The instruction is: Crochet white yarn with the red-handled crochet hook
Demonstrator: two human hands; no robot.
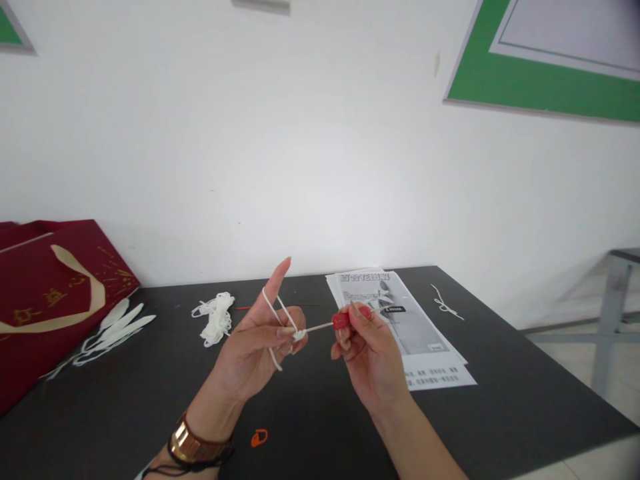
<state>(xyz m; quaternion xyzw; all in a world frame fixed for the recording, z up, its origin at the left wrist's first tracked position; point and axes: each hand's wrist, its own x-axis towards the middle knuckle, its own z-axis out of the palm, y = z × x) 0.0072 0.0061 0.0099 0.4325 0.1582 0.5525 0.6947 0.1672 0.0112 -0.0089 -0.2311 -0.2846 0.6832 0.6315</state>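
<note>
My left hand (260, 347) is raised over the dark table (500, 400), forefinger pointing up, with white yarn (274, 308) looped round that finger and pinched between thumb and middle finger. My right hand (367, 353) is closed on a crochet hook with a red handle (345, 320). The hook's thin metal tip reaches left into the small white stitch at my left fingertips. A gold bracelet sits on my left wrist.
A bundle of white yarn (216, 317) lies behind my left hand. White crocheted petals (117, 327) rest beside a red gift bag (45, 300) at the left. Printed instruction sheets (425, 347) lie right of my hands. An orange stitch marker (259, 438) and a yarn scrap (447, 305) lie on the table.
</note>
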